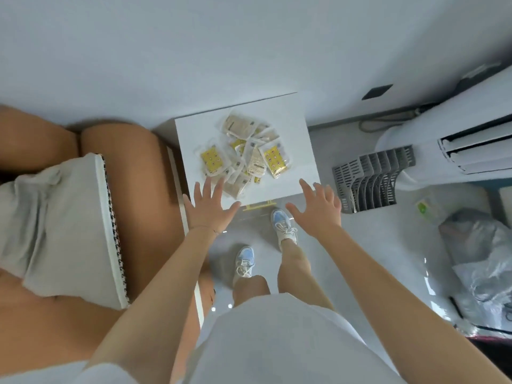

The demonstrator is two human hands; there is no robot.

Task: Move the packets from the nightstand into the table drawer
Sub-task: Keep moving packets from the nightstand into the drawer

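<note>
A loose heap of several packets, some yellow and some beige in clear wrappers, lies on the white nightstand. One yellow packet rests apart at the left of the heap. My left hand hovers over the nightstand's near left edge, fingers spread, fingertips by the nearest packets. Over the near right corner, my right hand is also spread and holds nothing. No table drawer is in view.
A bed with an orange-brown cover and a grey pillow lies left of the nightstand. A grey slotted rack, a white air conditioner unit and plastic bags stand to the right. My feet stand on the floor below.
</note>
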